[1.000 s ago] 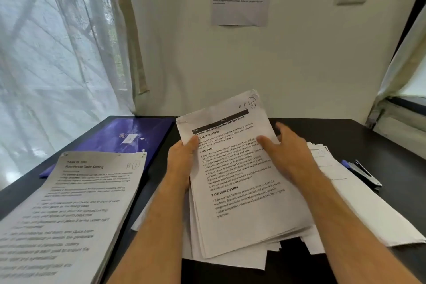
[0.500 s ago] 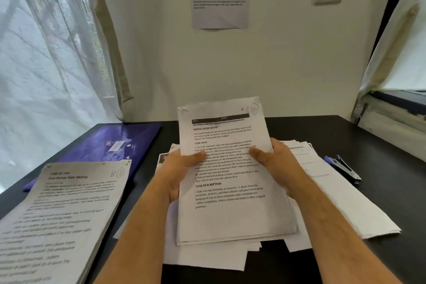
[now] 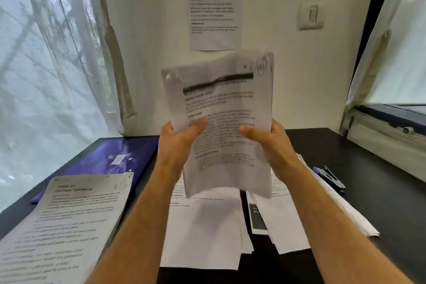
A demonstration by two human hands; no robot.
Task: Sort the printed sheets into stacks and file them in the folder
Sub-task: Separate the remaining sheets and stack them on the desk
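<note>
Now that the bundle of sheets [image 3: 221, 122], lying low on the loose papers [image 3: 202, 226] a second ago, is lifted upright above the table [image 3: 380, 180], it seems ready for squaring before stacking. The left hand [image 3: 177, 138] and right hand [image 3: 269, 143] clamp its side edges; its long axis runs vertically, heading uppermost, print facing the person.

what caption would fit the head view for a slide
Both hands, left hand and right hand, hold a sheaf of printed sheets upright above loose papers on a dark desk.
</note>
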